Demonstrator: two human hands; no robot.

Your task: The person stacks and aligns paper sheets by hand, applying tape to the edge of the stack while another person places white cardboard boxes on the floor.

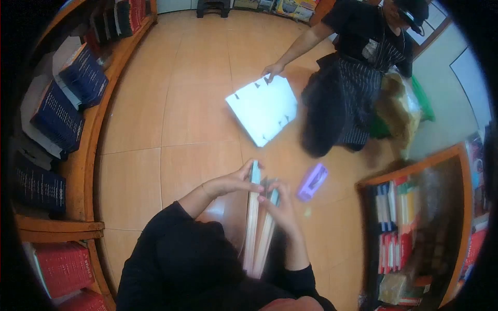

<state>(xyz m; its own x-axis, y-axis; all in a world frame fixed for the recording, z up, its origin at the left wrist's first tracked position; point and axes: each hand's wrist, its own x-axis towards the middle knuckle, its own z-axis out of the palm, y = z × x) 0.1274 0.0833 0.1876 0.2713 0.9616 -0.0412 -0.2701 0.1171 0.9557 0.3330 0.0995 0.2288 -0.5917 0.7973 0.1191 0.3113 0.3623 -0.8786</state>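
Two thick books with pale page edges stand side by side in front of my body, tops pointing away from me, a narrow gap between them. My left hand (233, 181) is closed around the upper part of the left book (252, 217). My right hand (282, 210) grips the top of the right book (266, 233), its thumb reaching toward the left book. The lower ends lie against my dark clothing, partly hidden. Slightly blurred dark edges show between the two books near my right fingers.
A purple case (313, 182) lies on the tiled floor (197, 103). Ahead, a person (353, 78) in dark clothes holds a large white sheet or board (267, 109). Wooden bookshelves with blue volumes (59, 116) stand left; a cabinet of books (394, 223) stands right.
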